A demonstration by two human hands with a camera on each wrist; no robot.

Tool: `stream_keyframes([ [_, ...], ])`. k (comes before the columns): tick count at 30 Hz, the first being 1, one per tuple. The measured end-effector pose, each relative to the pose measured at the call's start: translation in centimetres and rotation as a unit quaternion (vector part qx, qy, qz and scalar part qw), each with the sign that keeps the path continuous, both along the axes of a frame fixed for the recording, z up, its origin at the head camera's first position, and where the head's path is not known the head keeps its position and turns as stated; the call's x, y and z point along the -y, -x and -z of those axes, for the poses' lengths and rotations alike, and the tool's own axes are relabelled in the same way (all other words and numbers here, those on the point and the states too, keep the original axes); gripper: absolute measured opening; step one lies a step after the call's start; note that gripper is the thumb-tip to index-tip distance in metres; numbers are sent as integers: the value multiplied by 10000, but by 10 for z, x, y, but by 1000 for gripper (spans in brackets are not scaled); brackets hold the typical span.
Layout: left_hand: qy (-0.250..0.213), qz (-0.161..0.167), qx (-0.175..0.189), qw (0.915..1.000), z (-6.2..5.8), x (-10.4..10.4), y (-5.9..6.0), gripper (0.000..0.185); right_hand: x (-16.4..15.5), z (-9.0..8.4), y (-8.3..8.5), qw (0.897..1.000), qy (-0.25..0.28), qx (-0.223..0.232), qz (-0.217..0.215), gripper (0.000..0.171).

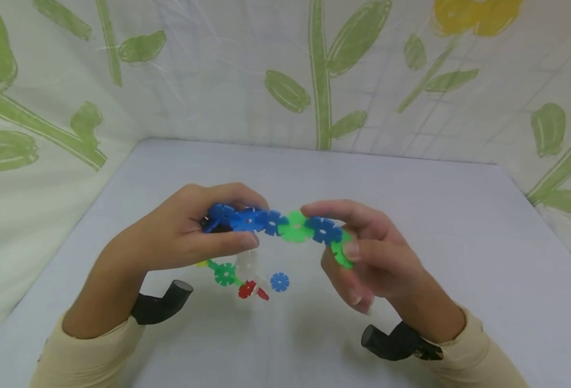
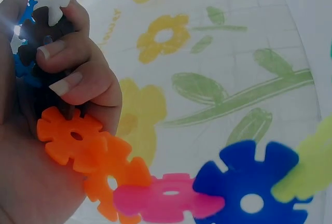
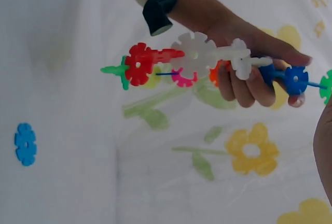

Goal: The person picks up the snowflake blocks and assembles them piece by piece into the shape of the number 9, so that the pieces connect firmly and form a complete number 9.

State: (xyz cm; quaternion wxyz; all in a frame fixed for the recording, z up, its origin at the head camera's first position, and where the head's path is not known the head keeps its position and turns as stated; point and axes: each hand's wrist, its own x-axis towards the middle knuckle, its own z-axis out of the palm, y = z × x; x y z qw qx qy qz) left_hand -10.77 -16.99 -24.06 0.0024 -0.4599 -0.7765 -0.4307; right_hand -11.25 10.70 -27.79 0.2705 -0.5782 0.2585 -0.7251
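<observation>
A chain of flower-shaped interlocking discs point(image 1: 296, 226) spans both hands in the head view. My left hand point(image 1: 179, 231) grips its blue discs point(image 1: 248, 220) between thumb and fingers. At the other end, my right hand point(image 1: 380, 250) pinches a light green disc point(image 1: 342, 250) with the thumb, its index finger above the blue disc point(image 1: 323, 230). Red discs point(image 3: 138, 64) and white discs point(image 3: 194, 52) run from the left hand in the right wrist view. Orange discs point(image 2: 72, 136), a pink disc point(image 2: 168, 198) and a dark blue disc point(image 2: 244, 177) trail past the left palm.
One loose blue disc point(image 1: 279, 282) lies on the white table point(image 1: 208, 161), below the chain. A white sheet point(image 1: 217, 81) painted with green leaves and yellow flowers stands behind the table. Black curved wrist mounts point(image 1: 161, 304) sit at both cuffs.
</observation>
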Motion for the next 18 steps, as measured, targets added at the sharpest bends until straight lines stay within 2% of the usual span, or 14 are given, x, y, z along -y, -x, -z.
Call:
stream_keyframes([
  [6,88,-138,-148,9998,-3,2,-5,26,-1,-4,-6,9992,-192,-149,332,50],
  [13,-161,-4,-121,9998,-3,2,-8,24,5,-4,-8,9999,-41,-49,110,47],
  [18,-65,-63,-127,9999,-3,1,-8,26,2,-5,-11,9995,28,-104,289,47],
])
